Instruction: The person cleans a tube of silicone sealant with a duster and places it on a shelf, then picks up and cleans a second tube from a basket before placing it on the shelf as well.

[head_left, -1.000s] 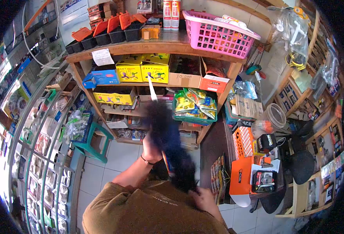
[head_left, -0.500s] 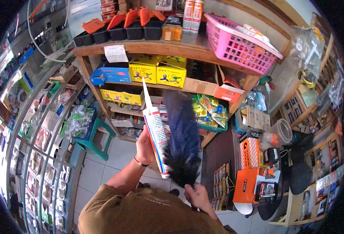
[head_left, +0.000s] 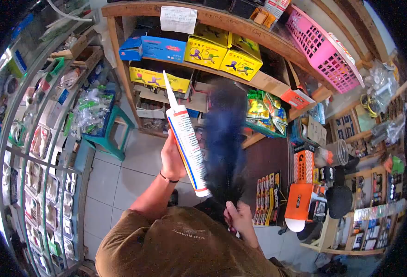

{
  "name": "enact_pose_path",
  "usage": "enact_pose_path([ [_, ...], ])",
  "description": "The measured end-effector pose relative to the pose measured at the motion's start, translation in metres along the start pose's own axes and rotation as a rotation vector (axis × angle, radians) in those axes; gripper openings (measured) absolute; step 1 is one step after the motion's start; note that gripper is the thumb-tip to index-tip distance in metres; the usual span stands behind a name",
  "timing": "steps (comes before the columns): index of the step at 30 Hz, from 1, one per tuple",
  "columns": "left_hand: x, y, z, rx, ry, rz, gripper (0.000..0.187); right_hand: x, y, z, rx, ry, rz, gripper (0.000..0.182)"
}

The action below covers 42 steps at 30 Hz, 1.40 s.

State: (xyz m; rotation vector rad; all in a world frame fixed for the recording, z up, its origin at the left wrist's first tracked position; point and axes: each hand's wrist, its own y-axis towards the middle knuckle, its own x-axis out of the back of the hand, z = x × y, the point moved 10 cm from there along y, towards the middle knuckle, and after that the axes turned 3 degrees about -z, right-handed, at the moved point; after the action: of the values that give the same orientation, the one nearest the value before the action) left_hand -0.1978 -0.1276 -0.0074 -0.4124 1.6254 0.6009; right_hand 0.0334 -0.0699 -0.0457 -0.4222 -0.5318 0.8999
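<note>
Landmark: the white plastic sealant cartridge [head_left: 188, 150] with red end bands, a blue-and-orange side stripe and a long tapered white nozzle. It is held in mid-air in front of the wooden shelf unit [head_left: 219, 16], tilted, nozzle up and leaning left.

Step in hand (judged): brushing the cartridge with the dark blue-black feather duster [head_left: 225, 138]. The duster stands upright just right of the cartridge, and its plume is blurred. The plume edge meets the cartridge's lower right edge in this view; actual contact cannot be confirmed.

Left hand [head_left: 172, 159]: closed around the cartridge from its left side, below mid-length. The fingertips are hidden behind the barrel, so the full extent of the grip cannot be told.

Right hand [head_left: 238, 218]: below and right of the cartridge, closed in a fist on the base of the duster. Most of the handle is concealed by the fingers.

Next move (judged): a further stroke calls for a steady left-hand hold, with the barrel turned to present an undusted face. Keep the plume clear of the green plastic basket [head_left: 265, 130] of bright packets, located behind and to the right of the cartridge.
</note>
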Motion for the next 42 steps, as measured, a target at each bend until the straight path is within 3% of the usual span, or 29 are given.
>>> enact_pose_path([
  [1,0.001,-0.004,-0.001,0.005,0.004,-0.059,0.056,-0.001,-0.002,-0.005,0.000,-0.001,-0.013,0.028],
  [3,0.008,-0.007,-0.001,0.034,0.025,-0.042,0.055,-0.030,-0.022,0.029,0.577,-0.383,0.142,0.030],
  [4,0.012,-0.009,-0.008,0.034,0.194,-0.030,0.054,-0.041,-0.028,0.030,0.589,-0.289,0.249,0.036],
  [5,0.007,-0.008,-0.007,0.043,0.138,0.045,0.051,-0.043,-0.029,0.034,0.590,-0.288,0.246,0.036],
  [7,0.025,-0.013,-0.011,-0.009,0.010,-0.187,0.048,-0.030,-0.012,-0.001,0.044,0.125,0.139,0.037],
  [9,0.003,-0.006,-0.011,0.022,0.049,-0.101,0.048,-0.035,-0.013,0.011,0.158,0.015,0.145,0.037],
  [11,0.003,-0.005,-0.015,-0.031,0.042,-0.272,0.046,-0.041,-0.018,0.028,0.379,-0.206,0.138,0.037],
  [12,0.024,0.001,-0.009,0.058,0.194,0.063,0.045,-0.048,-0.019,0.032,0.551,-0.352,0.208,0.038],
  [13,0.009,0.001,-0.016,0.044,0.251,0.034,0.045,-0.047,-0.017,0.031,0.555,-0.350,0.206,0.038],
  [15,0.025,0.000,-0.017,-0.041,0.081,-0.168,0.047,-0.026,0.005,0.012,0.269,-0.107,0.093,0.038],
  [16,0.010,0.007,-0.018,-0.045,0.083,-0.093,0.048,-0.017,0.013,0.011,0.184,-0.012,0.072,0.038],
  [17,-0.002,0.013,-0.020,-0.048,0.085,-0.020,0.049,-0.014,0.014,0.018,0.191,-0.013,0.073,0.038],
  [19,0.011,0.018,-0.020,-0.052,-0.026,-0.144,0.049,-0.013,0.009,0.038,0.266,-0.260,0.064,0.038],
  [20,0.011,0.021,-0.019,-0.016,0.040,-0.051,0.049,-0.022,0.007,0.046,0.550,-0.421,0.166,0.039],
  [21,0.014,0.027,-0.017,0.019,0.105,0.045,0.050,-0.020,0.007,0.048,0.556,-0.425,0.167,0.039],
  [23,-0.010,0.033,-0.017,-0.047,0.140,0.122,0.052,-0.013,0.010,0.051,0.476,-0.298,0.166,0.039],
  [24,-0.013,0.032,-0.017,-0.079,0.101,-0.053,0.053,0.001,0.026,0.028,0.273,-0.184,0.127,0.038],
  [25,-0.008,0.029,-0.017,-0.107,0.062,-0.230,0.054,0.002,0.026,0.032,0.277,-0.188,0.130,0.038],
  [26,-0.015,0.032,-0.013,-0.049,0.108,0.013,0.051,0.003,0.025,0.032,0.201,-0.086,0.143,0.037],
  [27,-0.013,0.033,-0.014,-0.057,0.123,-0.013,0.050,0.004,0.025,0.028,0.124,0.019,0.154,0.037],
  [28,-0.012,0.033,-0.010,-0.037,0.097,-0.017,0.049,0.004,0.022,0.035,0.314,-0.281,0.132,0.037],
  [32,-0.016,0.031,-0.010,-0.083,0.180,-0.163,0.049,-0.001,0.018,0.039,0.539,-0.338,0.224,0.037],
  [33,-0.017,0.027,-0.012,-0.136,0.124,-0.250,0.050,0.006,0.022,0.039,0.320,-0.151,0.198,0.037],
  [34,-0.042,0.030,-0.010,-0.089,0.083,0.095,0.050,0.010,0.023,0.029,0.099,0.036,0.170,0.037],
  [35,-0.036,0.026,-0.008,-0.100,0.153,0.091,0.049,0.009,0.021,0.029,0.102,0.031,0.173,0.037],
  [37,-0.007,0.025,-0.005,-0.120,0.014,-0.194,0.047,0.000,0.007,0.058,0.510,-0.402,0.153,0.038],
  [39,-0.014,0.032,0.001,-0.048,0.061,0.286,0.052,-0.013,0.002,0.056,0.628,-0.490,0.268,0.039],
  [41,-0.009,0.017,-0.008,-0.178,0.053,-0.033,0.051,0.007,0.016,0.040,0.352,-0.257,0.111,0.041],
  [42,-0.004,0.021,-0.006,-0.124,0.020,-0.078,0.051,0.011,0.015,0.029,0.107,-0.107,0.121,0.042],
])
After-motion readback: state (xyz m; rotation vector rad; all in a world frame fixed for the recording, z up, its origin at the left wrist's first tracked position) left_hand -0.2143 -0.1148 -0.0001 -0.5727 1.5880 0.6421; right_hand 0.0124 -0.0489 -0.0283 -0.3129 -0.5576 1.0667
